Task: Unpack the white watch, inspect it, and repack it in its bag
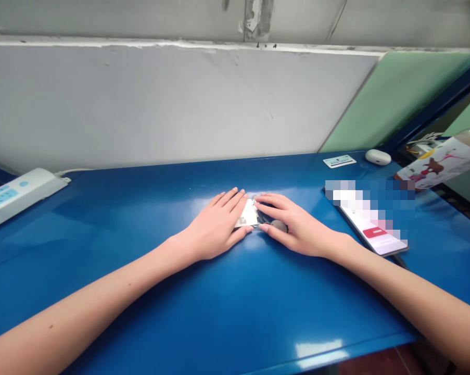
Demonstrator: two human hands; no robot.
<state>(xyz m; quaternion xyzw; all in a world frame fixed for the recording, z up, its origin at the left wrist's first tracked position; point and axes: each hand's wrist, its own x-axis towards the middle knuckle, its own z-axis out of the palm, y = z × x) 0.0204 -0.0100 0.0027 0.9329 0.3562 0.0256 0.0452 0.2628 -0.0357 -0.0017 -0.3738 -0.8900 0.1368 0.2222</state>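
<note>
Item: small white packet [247,214], flat on the blue desk [149,291], about midway between its left and right edges, nearer the far edge than the near one.

Left hand [215,229] – spread flat, palm down, fingertips laid on the packet's left side; nothing gripped.

Right hand [297,226] – fingers long and only slightly curled, tips meeting the packet's right side. A small dark grey piece [278,225] lies by the thumb; whether it is pinched or merely touched cannot be told.

Step, as judged: packet pinned and steadied between both hands, not lifted. Any further handling would call for a fingertip pinch at one edge while the other hand keeps it down – it looks thin and slippery.

Also present: phone [375,229] just right of the right hand; card [339,161] and white case [378,156] towards the far right corner; white device [12,195] at the left edge.
</note>
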